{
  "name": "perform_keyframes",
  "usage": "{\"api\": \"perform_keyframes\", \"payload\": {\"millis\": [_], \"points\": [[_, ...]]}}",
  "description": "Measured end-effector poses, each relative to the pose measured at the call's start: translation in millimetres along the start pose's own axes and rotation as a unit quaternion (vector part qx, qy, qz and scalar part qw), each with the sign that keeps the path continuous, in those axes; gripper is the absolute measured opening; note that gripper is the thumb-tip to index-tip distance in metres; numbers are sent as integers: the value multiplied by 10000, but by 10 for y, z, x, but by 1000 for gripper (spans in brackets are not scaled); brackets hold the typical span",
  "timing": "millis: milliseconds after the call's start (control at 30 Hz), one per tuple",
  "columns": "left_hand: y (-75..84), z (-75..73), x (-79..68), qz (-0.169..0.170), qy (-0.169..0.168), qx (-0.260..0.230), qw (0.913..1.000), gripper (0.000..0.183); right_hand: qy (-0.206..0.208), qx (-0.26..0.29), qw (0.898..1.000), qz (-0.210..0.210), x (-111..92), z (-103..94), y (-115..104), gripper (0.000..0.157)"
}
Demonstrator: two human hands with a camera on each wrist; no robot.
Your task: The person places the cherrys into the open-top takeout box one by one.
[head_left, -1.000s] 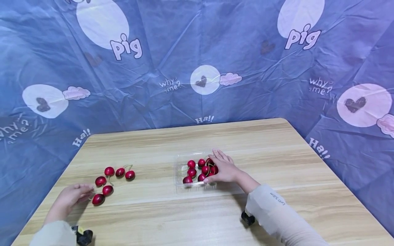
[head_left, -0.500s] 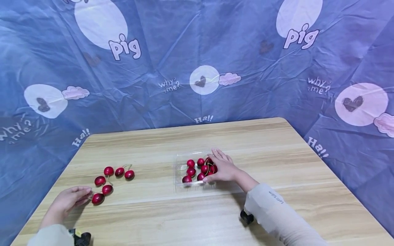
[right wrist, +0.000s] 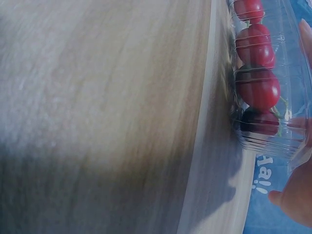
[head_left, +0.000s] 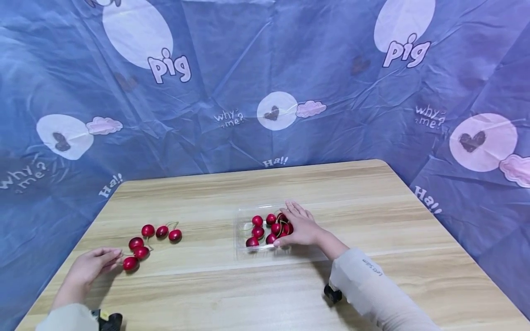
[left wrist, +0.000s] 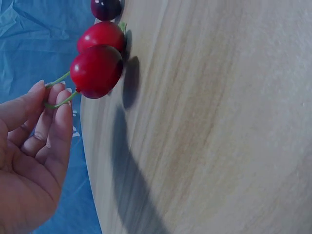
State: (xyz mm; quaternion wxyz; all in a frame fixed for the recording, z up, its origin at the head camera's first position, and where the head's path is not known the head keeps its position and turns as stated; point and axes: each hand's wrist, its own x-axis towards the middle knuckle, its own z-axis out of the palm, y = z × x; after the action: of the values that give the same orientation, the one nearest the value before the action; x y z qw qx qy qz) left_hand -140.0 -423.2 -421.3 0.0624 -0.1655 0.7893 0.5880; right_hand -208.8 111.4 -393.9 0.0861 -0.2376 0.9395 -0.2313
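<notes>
My left hand [head_left: 93, 266] pinches the thin green stems of a pair of red cherries [head_left: 130, 264] between thumb and fingertips. In the left wrist view the nearer cherry [left wrist: 96, 71] of this pair hangs close over the wood, its shadow beside it. Further off on the tabletop lie several more cherries [head_left: 148, 231] with stems. At mid-table a clear plastic box [head_left: 241, 220] holds several cherries [head_left: 257, 232], stems among them. My right hand [head_left: 302, 230] spans the right end of this box, thumb at the near rim and fingers over the far side, partly covering the fruit.
The pale wooden table [head_left: 232, 294] runs back to a blue printed cloth [head_left: 198, 138] hanging behind it. A black wrist camera [head_left: 111, 322] sits under the left sleeve, another black camera [head_left: 332, 293] under the right one.
The pinched pair of cherries has shifted slightly up and away in the head view, drawn by the left hand. My right hand and the box stay in place.
</notes>
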Motion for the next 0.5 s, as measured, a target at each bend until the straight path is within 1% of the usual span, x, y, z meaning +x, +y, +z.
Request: {"api": "perform_keyframes", "payload": {"millis": [100,133,167,233,300,367,433,500], "points": [[-55,0,57,65,120,114,9998,37,-22,21,10000,3,-9,-10,-5,105],[-61,2,68,104,138,157,9997,38,-30,28,10000,3,-11,-13,-7,106],[-63,4,76,132,152,130,9997,38,-38,26,10000,5,-13,-17,-6,106],[-60,8,91,226,177,11,9996,31,-45,26,10000,3,-11,-20,-4,106],[-53,12,107,398,123,-261,9988,21,-41,10,10000,0,-7,-22,-2,106],[-49,15,130,566,16,-652,9963,11,-40,-15,10000,-5,-3,-22,3,106],[-48,24,156,758,-86,-976,9923,7,-38,-12,10000,-20,2,-20,5,106],[-54,31,184,929,-193,-1198,9882,6,-48,-10,10000,-24,6,-17,6,106]]}}
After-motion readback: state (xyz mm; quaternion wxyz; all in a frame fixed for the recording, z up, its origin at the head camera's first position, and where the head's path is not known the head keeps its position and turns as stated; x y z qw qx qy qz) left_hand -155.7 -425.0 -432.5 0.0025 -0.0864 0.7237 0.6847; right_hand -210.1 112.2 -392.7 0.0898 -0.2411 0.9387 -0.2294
